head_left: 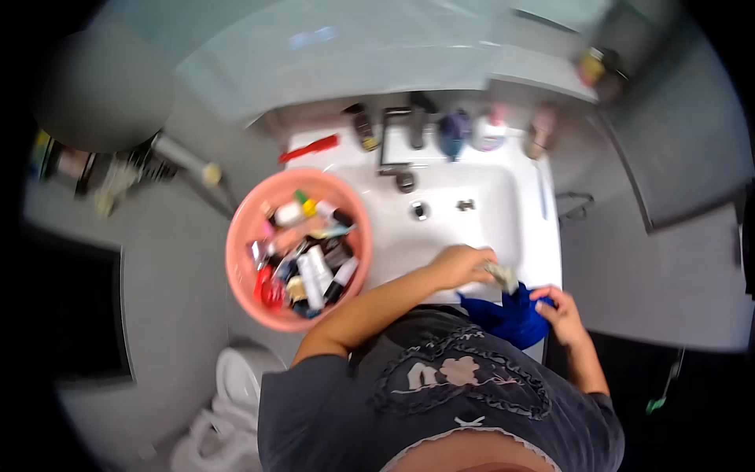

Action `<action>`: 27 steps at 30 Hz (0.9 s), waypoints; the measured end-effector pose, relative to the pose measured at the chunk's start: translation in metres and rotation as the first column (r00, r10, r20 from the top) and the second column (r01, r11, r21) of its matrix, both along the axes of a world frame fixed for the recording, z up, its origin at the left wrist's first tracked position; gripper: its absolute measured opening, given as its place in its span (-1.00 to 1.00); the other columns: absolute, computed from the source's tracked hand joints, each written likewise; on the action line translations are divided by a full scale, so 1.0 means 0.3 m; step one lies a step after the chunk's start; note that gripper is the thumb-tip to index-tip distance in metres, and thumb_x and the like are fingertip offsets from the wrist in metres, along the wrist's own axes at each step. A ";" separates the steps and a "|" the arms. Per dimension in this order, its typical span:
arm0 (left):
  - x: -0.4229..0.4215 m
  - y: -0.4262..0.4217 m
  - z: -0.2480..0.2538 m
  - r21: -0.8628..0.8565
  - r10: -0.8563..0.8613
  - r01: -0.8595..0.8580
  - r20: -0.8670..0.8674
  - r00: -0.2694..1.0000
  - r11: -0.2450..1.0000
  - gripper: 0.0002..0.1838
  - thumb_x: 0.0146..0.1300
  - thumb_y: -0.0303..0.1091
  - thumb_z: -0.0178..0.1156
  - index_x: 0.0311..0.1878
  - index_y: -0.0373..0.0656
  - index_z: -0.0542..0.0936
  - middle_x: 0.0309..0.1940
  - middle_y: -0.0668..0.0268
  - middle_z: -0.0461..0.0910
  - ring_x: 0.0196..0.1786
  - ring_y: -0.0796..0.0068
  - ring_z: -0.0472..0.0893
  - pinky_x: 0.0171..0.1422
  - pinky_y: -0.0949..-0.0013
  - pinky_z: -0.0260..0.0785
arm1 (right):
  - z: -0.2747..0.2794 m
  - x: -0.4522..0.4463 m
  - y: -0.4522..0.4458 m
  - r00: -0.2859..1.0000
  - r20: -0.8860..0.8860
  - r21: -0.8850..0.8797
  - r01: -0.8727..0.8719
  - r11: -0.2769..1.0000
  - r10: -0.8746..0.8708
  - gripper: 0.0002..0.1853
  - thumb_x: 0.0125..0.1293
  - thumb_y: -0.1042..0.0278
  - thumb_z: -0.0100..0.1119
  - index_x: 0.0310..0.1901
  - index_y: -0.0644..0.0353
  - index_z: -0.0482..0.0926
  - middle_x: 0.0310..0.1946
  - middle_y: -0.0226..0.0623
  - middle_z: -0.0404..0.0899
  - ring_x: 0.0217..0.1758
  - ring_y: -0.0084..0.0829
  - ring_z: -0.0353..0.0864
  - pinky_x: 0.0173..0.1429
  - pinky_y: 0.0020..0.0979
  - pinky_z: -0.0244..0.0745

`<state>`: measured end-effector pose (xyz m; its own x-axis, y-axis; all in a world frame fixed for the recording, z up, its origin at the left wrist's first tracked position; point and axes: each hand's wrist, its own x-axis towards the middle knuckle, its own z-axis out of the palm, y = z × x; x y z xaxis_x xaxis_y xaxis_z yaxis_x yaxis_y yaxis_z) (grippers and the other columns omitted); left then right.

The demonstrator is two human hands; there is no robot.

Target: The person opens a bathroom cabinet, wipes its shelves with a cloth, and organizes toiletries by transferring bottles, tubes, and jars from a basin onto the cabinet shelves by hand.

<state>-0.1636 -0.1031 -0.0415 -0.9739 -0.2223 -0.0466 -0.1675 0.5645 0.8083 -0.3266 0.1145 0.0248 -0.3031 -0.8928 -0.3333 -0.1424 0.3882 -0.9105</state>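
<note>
My left hand point(462, 266) is closed on a small pale, crumpled item point(502, 277) at the front right of the white sink point(377, 259). Right beside it, my right hand point(557, 308) has its fingers closed on the edge of a dark blue bag or cloth point(515, 318), which hangs at the counter's front edge. The pale item touches or nearly touches the top of the blue material. What lies inside the blue folds is hidden.
A pink basin point(236, 271) full of bottles and tubes stands left of the sink. Behind the sink are a black faucet point(393, 141), a red item point(311, 148), a purple bottle point(454, 132) and a white-pink bottle point(491, 130). A toilet point(240, 374) is at lower left.
</note>
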 end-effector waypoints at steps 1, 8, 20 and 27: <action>-0.007 -0.029 0.031 0.031 0.057 -0.058 0.007 0.998 0.998 -0.64 0.13 -0.03 0.26 -0.09 -0.01 0.54 -0.34 0.17 0.62 -0.28 0.16 0.62 -0.20 0.27 0.42 | -0.007 -0.033 -0.004 0.998 -0.015 -0.009 0.062 0.998 -0.062 -0.85 0.21 0.51 0.11 -0.17 0.25 0.55 -0.22 -0.40 0.55 -0.11 -0.56 0.45 0.08 -0.50 0.32; -0.111 -0.129 0.279 0.003 0.177 -0.180 -0.217 0.960 0.984 -0.75 0.10 -0.30 0.27 -0.13 -0.06 0.55 -0.29 0.25 0.60 -0.20 0.20 0.60 -0.15 0.29 0.41 | -0.397 -0.250 -0.056 0.690 -0.718 -0.089 0.044 0.995 -0.094 -0.79 0.12 0.48 0.16 -0.17 0.15 0.58 -0.04 -0.17 0.52 0.12 -0.11 0.40 0.19 -0.22 0.30; -0.177 -0.125 0.293 -0.277 -0.028 -0.108 -0.445 0.895 0.955 -0.64 -0.10 -0.59 0.26 -0.16 -0.08 0.55 -0.08 0.29 0.48 -0.03 0.23 0.50 0.06 0.26 0.34 | -0.005 -0.128 -0.214 0.745 -0.583 -0.435 0.051 0.899 -0.325 -0.49 0.02 0.28 0.34 0.06 0.13 0.50 0.17 -0.07 0.34 0.25 -0.14 0.30 0.20 -0.20 0.32; -0.139 -0.130 0.248 -0.031 0.142 -0.169 -0.410 0.901 0.985 -0.64 -0.07 -0.57 0.27 -0.13 -0.10 0.56 -0.08 0.29 0.49 0.01 0.24 0.51 0.08 0.28 0.35 | 0.080 -0.094 -0.355 0.494 -0.846 -0.454 -0.475 0.754 -0.198 -0.44 -0.08 0.52 0.26 0.08 0.14 0.49 -0.04 -0.26 0.54 -0.06 -0.26 0.54 -0.03 -0.32 0.44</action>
<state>-0.2052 -0.1421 0.0330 -0.8586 -0.3618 0.3632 0.0761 0.6108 0.7882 -0.3548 0.0080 0.0488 0.0311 -0.8218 0.5690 -0.9179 -0.2489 -0.3092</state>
